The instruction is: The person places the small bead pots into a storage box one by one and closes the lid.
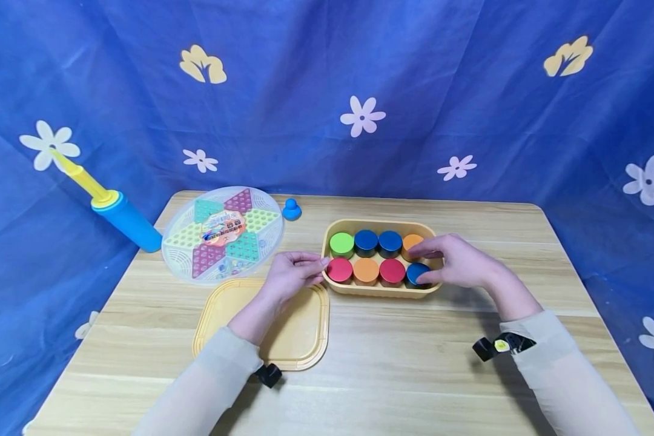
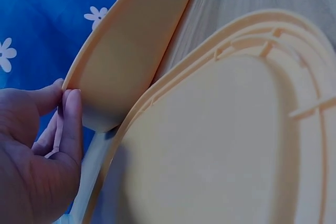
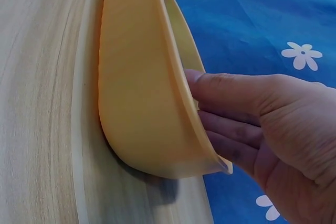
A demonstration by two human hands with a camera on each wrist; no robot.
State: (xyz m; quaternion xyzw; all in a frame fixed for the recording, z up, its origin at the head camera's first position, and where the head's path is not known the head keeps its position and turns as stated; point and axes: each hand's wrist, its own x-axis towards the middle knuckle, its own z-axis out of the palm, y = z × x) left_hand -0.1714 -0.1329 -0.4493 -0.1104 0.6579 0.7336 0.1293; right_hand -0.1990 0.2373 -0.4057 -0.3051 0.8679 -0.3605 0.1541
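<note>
A yellow oblong box (image 1: 381,292) stands on the table, holding two rows of round pieces. The back row has a green piece (image 1: 341,244), two dark blue ones (image 1: 366,242) and an orange one (image 1: 412,243); the front row has red (image 1: 340,270), orange (image 1: 366,271), red and blue (image 1: 415,272). My left hand (image 1: 295,275) pinches the box's left rim between thumb and fingers. Over the right end, my right hand (image 1: 460,261) reaches inside, fingers by the back orange piece and thumb at the front blue one. The box wall hides its fingertips in the right wrist view.
A yellow lid (image 1: 294,339) lies under my left forearm. Behind it are a round star-patterned game board (image 1: 223,233) and a small blue knobbed piece (image 1: 291,209). A blue and yellow pump (image 1: 128,221) stands tilted at the table's left edge. Blue flowered cloth hangs behind.
</note>
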